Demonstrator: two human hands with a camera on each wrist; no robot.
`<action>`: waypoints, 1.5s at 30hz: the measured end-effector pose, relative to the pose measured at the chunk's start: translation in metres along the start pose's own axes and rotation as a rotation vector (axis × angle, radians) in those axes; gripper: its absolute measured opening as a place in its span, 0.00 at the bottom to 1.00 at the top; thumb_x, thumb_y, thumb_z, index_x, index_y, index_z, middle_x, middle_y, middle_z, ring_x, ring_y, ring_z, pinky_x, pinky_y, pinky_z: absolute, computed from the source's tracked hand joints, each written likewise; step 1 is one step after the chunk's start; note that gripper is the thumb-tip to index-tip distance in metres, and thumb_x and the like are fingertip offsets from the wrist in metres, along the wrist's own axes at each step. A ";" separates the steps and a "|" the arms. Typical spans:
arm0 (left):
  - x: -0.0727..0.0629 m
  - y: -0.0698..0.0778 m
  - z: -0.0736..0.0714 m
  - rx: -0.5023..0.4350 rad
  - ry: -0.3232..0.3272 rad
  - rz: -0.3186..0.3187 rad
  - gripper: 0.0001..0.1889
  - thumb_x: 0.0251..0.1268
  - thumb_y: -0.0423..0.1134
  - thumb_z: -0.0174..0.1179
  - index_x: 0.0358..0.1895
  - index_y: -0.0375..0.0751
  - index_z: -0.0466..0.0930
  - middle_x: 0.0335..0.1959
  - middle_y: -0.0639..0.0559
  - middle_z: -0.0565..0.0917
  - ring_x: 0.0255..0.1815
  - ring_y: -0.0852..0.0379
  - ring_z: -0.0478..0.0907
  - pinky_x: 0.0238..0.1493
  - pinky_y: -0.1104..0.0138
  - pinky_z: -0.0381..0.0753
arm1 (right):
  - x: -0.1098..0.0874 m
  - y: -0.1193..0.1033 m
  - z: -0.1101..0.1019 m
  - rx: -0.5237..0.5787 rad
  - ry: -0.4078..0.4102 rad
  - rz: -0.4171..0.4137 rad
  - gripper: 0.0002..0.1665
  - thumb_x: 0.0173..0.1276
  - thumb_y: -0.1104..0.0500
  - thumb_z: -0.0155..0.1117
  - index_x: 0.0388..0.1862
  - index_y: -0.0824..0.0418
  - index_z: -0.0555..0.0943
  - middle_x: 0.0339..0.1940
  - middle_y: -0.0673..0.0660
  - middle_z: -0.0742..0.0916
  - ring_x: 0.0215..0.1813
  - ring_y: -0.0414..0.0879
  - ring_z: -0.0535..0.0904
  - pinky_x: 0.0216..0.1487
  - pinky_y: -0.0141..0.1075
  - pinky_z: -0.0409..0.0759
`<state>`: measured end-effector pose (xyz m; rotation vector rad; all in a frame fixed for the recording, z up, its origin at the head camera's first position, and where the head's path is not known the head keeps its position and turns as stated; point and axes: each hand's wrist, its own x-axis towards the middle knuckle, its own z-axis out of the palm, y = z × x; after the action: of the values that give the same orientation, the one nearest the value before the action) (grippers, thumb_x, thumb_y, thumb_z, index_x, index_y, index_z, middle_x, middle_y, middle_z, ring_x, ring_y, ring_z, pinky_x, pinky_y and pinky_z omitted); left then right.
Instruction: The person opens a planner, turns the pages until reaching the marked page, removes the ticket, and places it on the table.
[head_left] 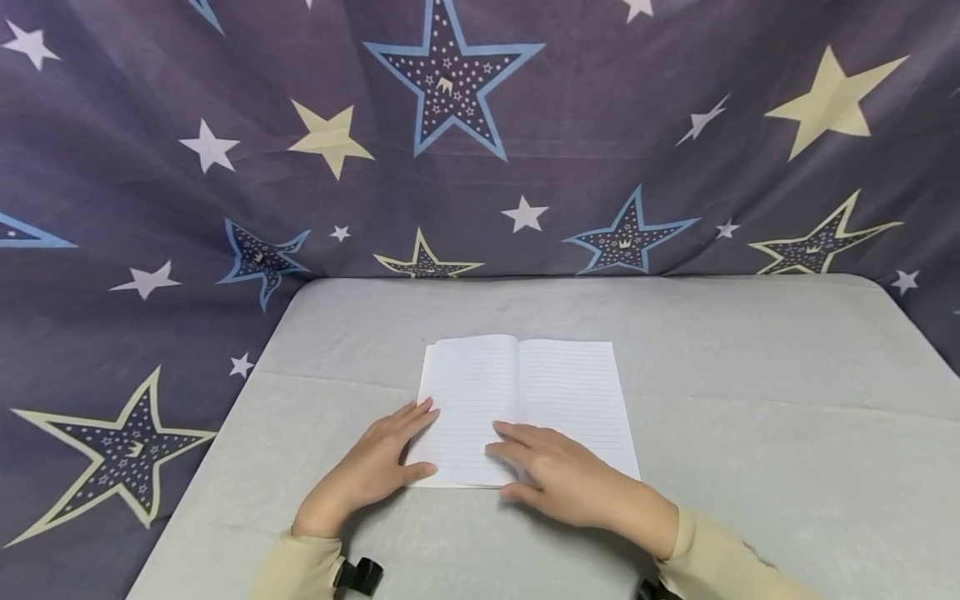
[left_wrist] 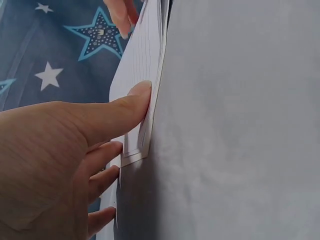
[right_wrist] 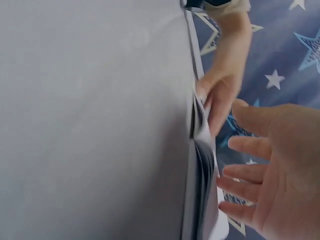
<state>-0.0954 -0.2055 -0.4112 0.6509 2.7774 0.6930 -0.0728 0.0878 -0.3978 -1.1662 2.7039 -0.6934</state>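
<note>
A lined notebook (head_left: 570, 392) lies spread open on the table, its fold running between the two pages. My left hand (head_left: 382, 458) rests at the left page's outer edge, fingers extended and thumb on the lower corner. In the left wrist view the thumb (left_wrist: 132, 105) presses the page edge from above, while the other fingers reach along the notebook's side. Over the lower middle, near the fold, is my right hand (head_left: 558, 475), fingers spread loosely. The right wrist view shows the right hand (right_wrist: 280, 170) with its fingers apart and nothing gripped.
A pale grey cloth covers the table (head_left: 750, 433). Behind and to the left hangs a dark curtain (head_left: 570, 100) printed with stars. Light sleeves (head_left: 720, 558) and a black wrist strap (head_left: 360, 575) show at the near edge.
</note>
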 end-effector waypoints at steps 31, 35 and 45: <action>0.000 -0.003 0.000 -0.011 -0.005 0.016 0.38 0.62 0.45 0.68 0.73 0.37 0.66 0.76 0.44 0.62 0.76 0.39 0.55 0.72 0.40 0.55 | -0.085 0.090 -0.026 -0.029 0.113 0.084 0.44 0.53 0.43 0.77 0.68 0.57 0.76 0.74 0.64 0.70 0.73 0.65 0.63 0.65 0.62 0.66; 0.000 -0.003 0.000 -0.014 -0.003 0.015 0.38 0.62 0.45 0.68 0.73 0.37 0.66 0.76 0.43 0.62 0.76 0.38 0.55 0.72 0.40 0.54 | -0.083 0.089 -0.025 -0.046 0.120 0.095 0.43 0.54 0.42 0.76 0.67 0.55 0.77 0.74 0.63 0.70 0.72 0.64 0.64 0.65 0.62 0.67; 0.000 -0.002 0.000 -0.017 -0.007 0.006 0.38 0.62 0.45 0.68 0.73 0.37 0.65 0.76 0.43 0.61 0.76 0.38 0.54 0.72 0.41 0.53 | -0.077 0.081 -0.026 -0.111 0.131 0.156 0.40 0.56 0.44 0.76 0.66 0.57 0.78 0.72 0.61 0.73 0.71 0.61 0.68 0.65 0.59 0.70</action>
<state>-0.0959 -0.2069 -0.4125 0.6568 2.7612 0.7141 -0.0795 0.2009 -0.4166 -0.9479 2.9379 -0.6247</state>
